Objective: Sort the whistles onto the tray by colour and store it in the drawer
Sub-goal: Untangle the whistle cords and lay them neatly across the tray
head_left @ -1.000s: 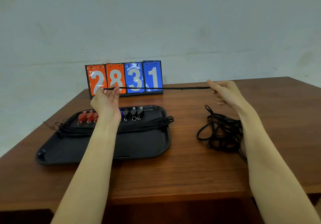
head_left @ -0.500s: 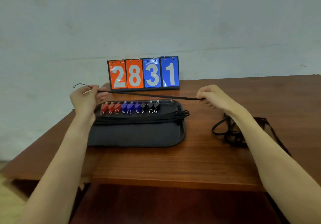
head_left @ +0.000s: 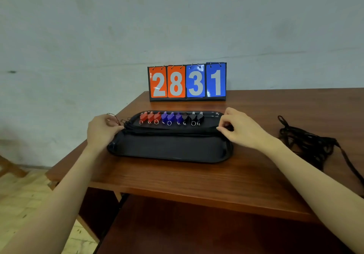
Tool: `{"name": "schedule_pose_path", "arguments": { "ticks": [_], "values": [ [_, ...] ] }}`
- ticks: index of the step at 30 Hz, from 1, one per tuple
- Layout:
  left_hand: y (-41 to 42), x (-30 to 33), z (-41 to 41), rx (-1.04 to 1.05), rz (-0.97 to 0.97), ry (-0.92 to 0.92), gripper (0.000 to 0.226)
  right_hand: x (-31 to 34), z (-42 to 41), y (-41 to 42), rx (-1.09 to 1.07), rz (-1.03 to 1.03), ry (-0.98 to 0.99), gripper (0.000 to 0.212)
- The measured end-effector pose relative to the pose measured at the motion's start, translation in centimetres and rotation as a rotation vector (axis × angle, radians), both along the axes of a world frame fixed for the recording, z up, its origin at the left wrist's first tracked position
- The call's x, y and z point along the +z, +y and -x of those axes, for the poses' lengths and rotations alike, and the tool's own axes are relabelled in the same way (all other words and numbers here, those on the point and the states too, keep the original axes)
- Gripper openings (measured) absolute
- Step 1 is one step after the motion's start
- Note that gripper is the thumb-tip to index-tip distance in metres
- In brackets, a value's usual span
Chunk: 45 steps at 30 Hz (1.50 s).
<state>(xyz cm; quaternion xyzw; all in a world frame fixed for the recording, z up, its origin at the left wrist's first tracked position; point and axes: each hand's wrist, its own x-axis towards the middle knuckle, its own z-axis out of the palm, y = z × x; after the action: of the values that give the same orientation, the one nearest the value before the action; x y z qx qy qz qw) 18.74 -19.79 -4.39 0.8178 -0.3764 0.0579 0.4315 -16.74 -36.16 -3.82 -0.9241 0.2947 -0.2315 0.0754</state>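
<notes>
Head view, tray: the black tray (head_left: 169,151) sits on the brown table (head_left: 197,179), long axis running left to right, near the table's left end.
Head view, whistles: a single row along the tray's far edge, red whistles (head_left: 150,116) on the left, blue whistles (head_left: 171,117) in the middle, black whistles (head_left: 196,117) on the right; each one lies front to back, its metal ring toward the camera.
Head view, cords: a bundle of black cords (head_left: 171,130) stretches left to right across the tray, just in front of the whistles.
Head view, left hand: the left hand (head_left: 102,129) pinches the bundle's left end at the tray's left rim, fingers curled.
Head view, right hand: the right hand (head_left: 239,130) pinches the bundle's right end, fingertips together.
Head view, surroundings: a loose tangle of black cord (head_left: 311,145) lies on the table to the right, apart from the tray; a scoreboard (head_left: 187,82) reading 2831 stands behind the tray.
</notes>
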Motion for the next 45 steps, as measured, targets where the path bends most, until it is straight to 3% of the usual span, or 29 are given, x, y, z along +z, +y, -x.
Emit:
{"name": "schedule_pose_path", "arguments": {
  "ticks": [11, 13, 19, 22, 25, 30, 36, 40, 45],
  "values": [
    [-0.8, -1.0, 0.2, 0.038, -0.127, -0.059, 0.015, -1.1, -0.6, -0.7, -0.081, -0.010, -0.022, 0.012],
    [-0.9, -1.0, 0.2, 0.036, -0.140, -0.087, 0.024, -1.2, -0.6, -0.7, -0.087, -0.025, -0.026, 0.014],
    [-0.7, -0.9, 0.1, 0.121, -0.107, -0.166, 0.080, -1.5, -0.8, -0.6, -0.098, -0.051, -0.033, 0.015],
    [-0.8, -0.6, 0.3, 0.166, -0.122, -0.244, 0.083, -1.3, -0.7, -0.5, -0.095, -0.032, -0.038, 0.016],
    [-1.4, 0.0, 1.6, 0.165, -0.106, -0.296, 0.068, -0.8, -0.3, -0.7, -0.090, -0.017, -0.082, 0.016],
    [-4.2, 0.7, 6.1, 0.033, -0.057, -0.350, 0.048, 0.5, 1.4, -2.0, -0.209, 0.006, -0.122, 0.016],
    [-8.0, 1.7, 13.9, -0.280, 0.061, -0.364, 0.047, 2.6, 6.7, -5.2, -0.459, -0.143, -0.126, 0.014],
    [-9.9, 2.6, 20.4, -0.515, 0.109, -0.422, 0.043, 3.9, 10.2, -5.7, -0.538, -0.332, -0.008, 0.022],
    [-10.7, 2.5, 26.8, -0.921, 0.015, -0.367, 0.018, 4.2, 12.5, -5.6, -0.598, -0.562, 0.202, 0.034]
  ]
}}
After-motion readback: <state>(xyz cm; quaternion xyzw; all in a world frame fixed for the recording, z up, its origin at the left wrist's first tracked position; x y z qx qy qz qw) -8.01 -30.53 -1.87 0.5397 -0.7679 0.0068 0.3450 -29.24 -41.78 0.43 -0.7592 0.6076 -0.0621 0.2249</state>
